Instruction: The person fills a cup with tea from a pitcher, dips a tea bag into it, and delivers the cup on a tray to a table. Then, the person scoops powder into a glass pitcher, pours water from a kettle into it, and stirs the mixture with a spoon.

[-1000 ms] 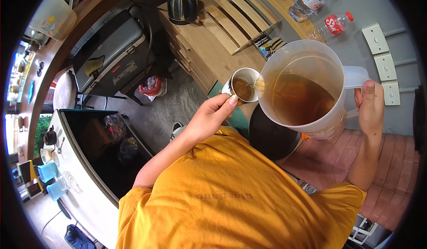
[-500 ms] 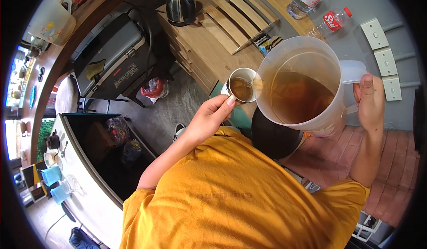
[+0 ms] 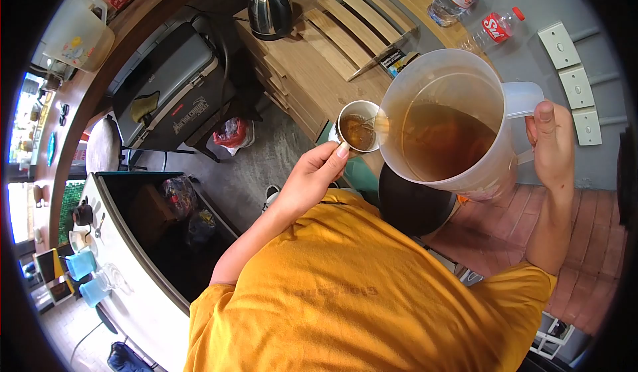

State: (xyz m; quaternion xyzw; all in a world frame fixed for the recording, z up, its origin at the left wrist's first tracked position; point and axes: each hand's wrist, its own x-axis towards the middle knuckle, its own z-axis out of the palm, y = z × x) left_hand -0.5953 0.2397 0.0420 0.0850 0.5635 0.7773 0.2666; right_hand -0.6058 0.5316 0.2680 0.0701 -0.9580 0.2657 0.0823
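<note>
Cup: white, tilted, brown liquid inside; cup [image 3: 362,107] sits just left of the pitcher's lip.
Left hand: thumb and fingers closed on the cup's near side; left hand [image 3: 319,173].
Pitcher: translucent plastic, tipped toward the cup, brown liquid within; pitcher [image 3: 428,83]. Lip overlaps the cup's edge in view; contact cannot be told.
Right hand: wrapped round the pitcher handle, thumb on top; right hand [image 3: 553,139].
Cabinet: wooden cabinet [image 3: 325,92] beyond the cup, carrying a kettle [image 3: 270,8] and a slatted rack [image 3: 339,30].
Obstruction: pitcher body covers part of the cabinet's right end and partly hides a dark packet [image 3: 394,61].
Below pitcher: dark round object [image 3: 415,209], partly covered by the pitcher and shirt.
Wall side: clear bottle [image 3: 458,0], red-capped bottle [image 3: 497,28], switches [image 3: 577,86]; all beyond the pitcher.
Floor: red-and-white bag [image 3: 234,134] near a grey cool box [image 3: 174,83].
Left edge: white counter [image 3: 143,292] with blue-topped containers [image 3: 81,264], well apart from both hands.
</note>
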